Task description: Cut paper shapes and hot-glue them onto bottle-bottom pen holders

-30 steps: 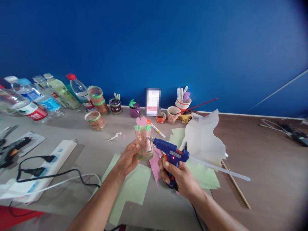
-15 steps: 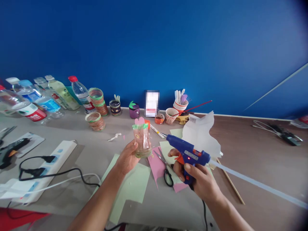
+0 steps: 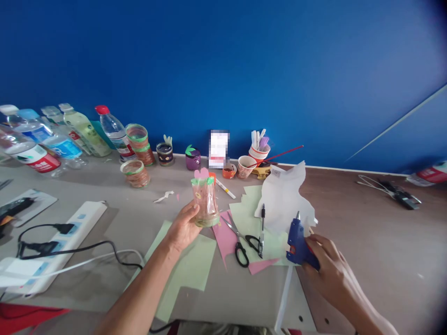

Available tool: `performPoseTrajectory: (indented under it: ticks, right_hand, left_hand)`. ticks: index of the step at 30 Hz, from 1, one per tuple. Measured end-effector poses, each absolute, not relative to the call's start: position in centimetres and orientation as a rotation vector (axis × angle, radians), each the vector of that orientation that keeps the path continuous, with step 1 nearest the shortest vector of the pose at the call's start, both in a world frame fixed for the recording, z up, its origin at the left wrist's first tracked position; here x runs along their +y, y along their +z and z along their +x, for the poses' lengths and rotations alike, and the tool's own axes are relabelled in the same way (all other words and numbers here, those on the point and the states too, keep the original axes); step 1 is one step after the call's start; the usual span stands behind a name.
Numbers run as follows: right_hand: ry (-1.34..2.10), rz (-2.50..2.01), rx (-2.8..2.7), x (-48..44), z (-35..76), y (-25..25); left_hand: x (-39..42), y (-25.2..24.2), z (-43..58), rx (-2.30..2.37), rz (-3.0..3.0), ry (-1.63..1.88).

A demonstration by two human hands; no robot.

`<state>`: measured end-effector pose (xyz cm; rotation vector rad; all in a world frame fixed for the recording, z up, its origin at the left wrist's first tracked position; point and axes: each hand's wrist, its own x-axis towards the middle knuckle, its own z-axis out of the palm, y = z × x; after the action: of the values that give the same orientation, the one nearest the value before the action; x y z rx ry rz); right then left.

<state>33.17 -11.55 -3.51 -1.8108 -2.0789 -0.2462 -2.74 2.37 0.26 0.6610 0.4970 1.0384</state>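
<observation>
The left hand (image 3: 182, 229) grasps a small clear plastic jar (image 3: 204, 204) from the side, with thumb and fingers closed around its lower part. The jar stands upright, near the middle of the table (image 3: 366, 242), just above the corner of a pink paper (image 3: 225, 237). It has a green band at the rim and a pink heart shape on top. I cannot tell if its bottom touches the table.

The right hand (image 3: 326, 270) is clenched around the handle of a blue glue gun (image 3: 296, 239). The gun is low over the table, and its nozzle points away from the person, toward a white paper cutout (image 3: 282, 197). A white glue stick (image 3: 284, 291) comes out of its back end.

Between the two hands lie black-handled scissors (image 3: 240, 244) and a black pen (image 3: 261, 225), on pale green paper (image 3: 244, 216). A white power strip (image 3: 52, 251) lies well apart at the left.
</observation>
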Motion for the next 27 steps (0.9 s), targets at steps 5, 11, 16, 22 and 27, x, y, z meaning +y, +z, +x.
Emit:
performPoseTrajectory:
  ticks: [5, 11, 16, 22, 27]
  right_hand:
    - [-0.260, -1.812, -2.080, -11.4, 34.9, -4.1]
    - [-0.158, -1.810, -2.069, -10.6, 35.2, -4.2]
    - [-0.154, -1.743, -1.959, -11.3, 35.4, -3.9]
    - [-0.330, -2.020, -1.594, -13.3, 34.7, -2.8]
    - [-0.262, -2.204, -1.482, -14.2, 35.6, -4.4]
  left_hand:
    - [2.4, 0.5, -2.7, 0.513, 0.657, 1.034]
    - [2.5, 0.4, -2.8, 0.515, 0.651, 1.037]
    - [2.5, 0.6, -2.7, 0.516, 0.663, 1.040]
    - [2.4, 0.6, -2.6, 0.536, 0.656, 1.037]
    - [2.5, 0.4, -2.7, 0.519, 0.660, 1.024]
